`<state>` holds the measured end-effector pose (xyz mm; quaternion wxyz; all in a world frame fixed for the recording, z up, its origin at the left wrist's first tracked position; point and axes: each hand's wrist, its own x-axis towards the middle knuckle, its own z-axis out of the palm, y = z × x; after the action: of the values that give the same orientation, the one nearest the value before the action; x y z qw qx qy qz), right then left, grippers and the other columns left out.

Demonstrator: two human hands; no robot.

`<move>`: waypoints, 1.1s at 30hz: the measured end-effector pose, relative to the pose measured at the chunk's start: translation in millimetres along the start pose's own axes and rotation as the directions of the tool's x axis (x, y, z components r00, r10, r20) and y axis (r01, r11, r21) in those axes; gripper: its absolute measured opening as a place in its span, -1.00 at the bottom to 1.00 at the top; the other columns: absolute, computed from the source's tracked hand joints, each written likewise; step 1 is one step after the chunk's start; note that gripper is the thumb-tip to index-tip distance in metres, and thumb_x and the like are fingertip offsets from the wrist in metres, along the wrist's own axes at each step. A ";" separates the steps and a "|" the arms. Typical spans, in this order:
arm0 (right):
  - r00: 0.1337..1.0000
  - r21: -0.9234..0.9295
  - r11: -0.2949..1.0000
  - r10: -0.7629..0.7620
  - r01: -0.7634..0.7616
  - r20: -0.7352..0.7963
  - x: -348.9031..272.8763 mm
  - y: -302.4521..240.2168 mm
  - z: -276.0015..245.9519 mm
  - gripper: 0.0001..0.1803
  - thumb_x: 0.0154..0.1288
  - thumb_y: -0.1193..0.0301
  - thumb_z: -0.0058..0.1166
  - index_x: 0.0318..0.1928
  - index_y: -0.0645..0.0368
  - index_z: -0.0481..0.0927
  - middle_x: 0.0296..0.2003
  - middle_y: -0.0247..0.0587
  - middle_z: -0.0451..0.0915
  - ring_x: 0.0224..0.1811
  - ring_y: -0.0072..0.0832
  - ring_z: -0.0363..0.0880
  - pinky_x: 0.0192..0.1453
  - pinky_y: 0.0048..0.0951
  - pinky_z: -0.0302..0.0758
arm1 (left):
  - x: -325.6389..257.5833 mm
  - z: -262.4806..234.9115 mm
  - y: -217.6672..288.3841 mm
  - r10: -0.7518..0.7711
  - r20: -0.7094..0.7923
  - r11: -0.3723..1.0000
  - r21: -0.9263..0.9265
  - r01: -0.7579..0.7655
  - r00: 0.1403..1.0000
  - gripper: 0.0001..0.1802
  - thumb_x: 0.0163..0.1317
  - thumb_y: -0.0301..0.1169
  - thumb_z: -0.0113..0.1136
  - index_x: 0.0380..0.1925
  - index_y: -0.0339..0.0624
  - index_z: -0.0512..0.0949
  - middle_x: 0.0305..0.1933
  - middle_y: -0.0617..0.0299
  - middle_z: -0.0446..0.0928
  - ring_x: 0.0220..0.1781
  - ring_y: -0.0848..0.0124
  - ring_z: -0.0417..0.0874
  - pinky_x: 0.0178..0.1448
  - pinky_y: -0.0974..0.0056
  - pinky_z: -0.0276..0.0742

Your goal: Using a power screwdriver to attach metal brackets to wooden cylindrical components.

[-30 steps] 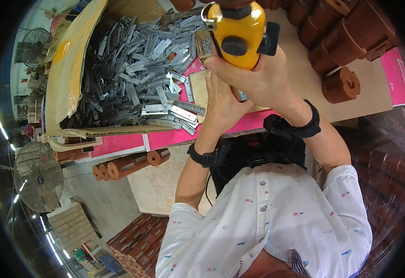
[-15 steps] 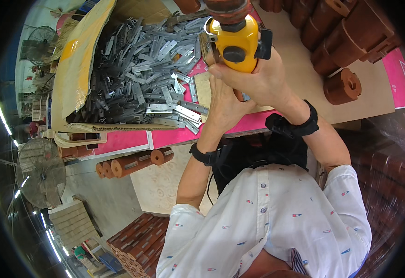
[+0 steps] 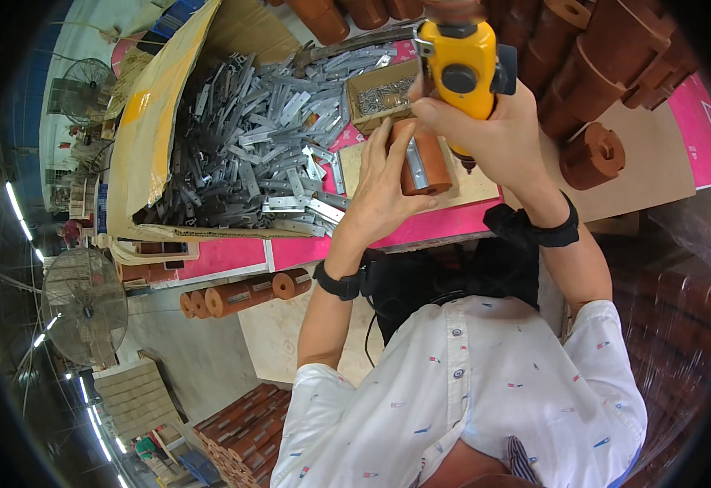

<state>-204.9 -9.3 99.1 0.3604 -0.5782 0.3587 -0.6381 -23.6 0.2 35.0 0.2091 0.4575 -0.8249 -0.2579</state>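
My right hand (image 3: 497,134) is closed round a yellow power screwdriver (image 3: 467,69) with dark parts, held above the bench. Against a reddish-brown wooden cylinder (image 3: 441,167), my left hand (image 3: 380,183) rests with its fingers wrapped over the side and top. The cylinder lies on a pale board (image 3: 477,189). Along its upper side runs a grey metal strip (image 3: 417,169). The lower end of the screwdriver shows just below it, to the right of the cylinder and apart from it.
Left of my hands stands a big cardboard box (image 3: 140,130) heaped with metal strips (image 3: 250,122). Beyond the cylinder is a small box (image 3: 363,122) of screws. Brown slotted cylinders (image 3: 595,159) stand at the right, with more behind. The pink bench edge (image 3: 453,221) runs in front of me.
My right hand has lifted the screwdriver away to the right. The wooden cylinder with its strip, mostly hidden before, now shows under my left hand.
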 end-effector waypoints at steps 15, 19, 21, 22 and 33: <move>0.996 -0.044 0.995 0.086 -0.085 0.020 -12.5 13.6 -38.3 -0.62 0.07 0.38 0.39 -0.14 0.27 0.56 -0.36 -0.29 0.64 -0.36 -0.63 0.54 -0.21 -0.52 0.52 | 60.6 -4.0 42.6 -0.055 0.392 0.771 0.601 -0.211 0.918 -0.07 -0.21 0.13 0.40 0.18 -0.13 0.43 0.25 -0.16 0.30 0.35 -0.10 0.22 0.39 -0.06 0.09; 0.996 -0.092 0.993 0.076 -0.072 0.038 -13.2 11.4 -39.2 -0.61 0.07 0.38 0.39 -0.14 0.27 0.56 -0.35 -0.27 0.64 -0.34 -0.62 0.55 -0.19 -0.51 0.53 | 55.8 -14.4 35.6 -0.037 0.357 0.854 0.497 -0.156 0.933 -0.11 -0.25 0.00 0.44 0.16 -0.12 0.44 0.26 -0.14 0.27 0.38 -0.06 0.20 0.42 -0.01 0.13; 0.997 -0.090 0.994 0.063 -0.060 0.033 -14.4 12.4 -39.8 -0.61 0.07 0.38 0.40 -0.14 0.27 0.56 -0.34 -0.26 0.64 -0.33 -0.61 0.55 -0.18 -0.52 0.53 | 41.4 -25.0 22.9 0.007 0.253 0.956 0.281 -0.080 0.967 -0.11 -0.26 -0.09 0.46 0.17 -0.13 0.40 0.26 -0.12 0.25 0.37 -0.05 0.21 0.41 0.01 0.17; 0.998 -0.089 0.995 0.054 -0.050 0.034 -14.7 12.7 -40.4 -0.61 0.07 0.37 0.40 -0.14 0.27 0.56 -0.34 -0.26 0.64 -0.33 -0.61 0.56 -0.18 -0.52 0.53 | 35.0 -25.1 16.3 0.017 0.137 0.999 0.034 -0.021 0.990 -0.10 -0.27 -0.18 0.48 0.18 -0.14 0.37 0.26 -0.11 0.23 0.35 -0.04 0.22 0.40 0.04 0.21; 0.986 -0.041 0.991 0.131 -0.128 0.104 -9.2 12.2 -21.5 -0.62 0.10 0.37 0.37 -0.13 0.26 0.55 -0.32 -0.32 0.63 -0.31 -0.62 0.56 -0.16 -0.54 0.53 | -1.5 -3.3 -32.4 -0.054 0.055 0.926 -0.372 0.071 0.997 0.05 -0.22 -0.45 0.52 0.32 -0.16 0.13 0.37 0.06 0.04 0.49 0.13 0.08 0.55 0.03 0.06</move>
<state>-225.1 -6.2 82.4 0.4095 -0.5929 0.3868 -0.5754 0.1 -13.8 17.5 0.2659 0.4295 -0.7502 -0.4266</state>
